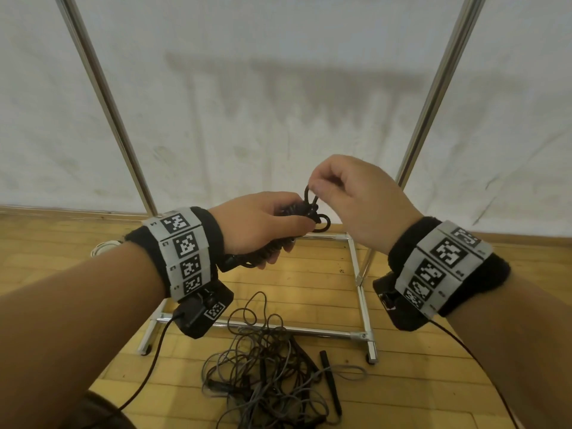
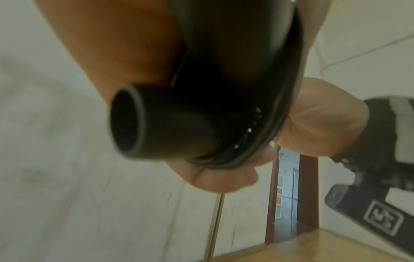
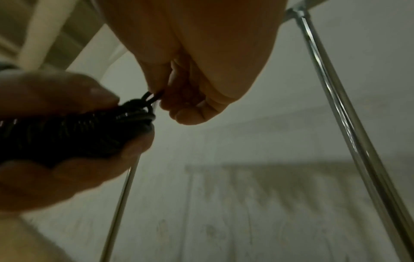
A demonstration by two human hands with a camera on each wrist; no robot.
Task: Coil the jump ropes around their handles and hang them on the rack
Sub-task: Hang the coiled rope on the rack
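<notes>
Fingertips (image 1: 315,188) of my right hand (image 1: 356,199) pinched a small loop (image 1: 309,196) of black cord at the end of the coiled jump rope (image 1: 297,212), thumb and forefinger closed tight on it. My left hand (image 1: 257,224) was wrapped around the wound bundle, fingers curled under it, thumb on top; one handle (image 2: 156,124) poked out below the palm. Both hands were held well above the wooden floor (image 1: 309,286). Under them a tangle of loose ropes (image 1: 266,366) lay on the boards beside the rack's chrome base (image 1: 360,292), its uprights (image 1: 108,97) rising on either side against the white sheet (image 1: 278,88).
</notes>
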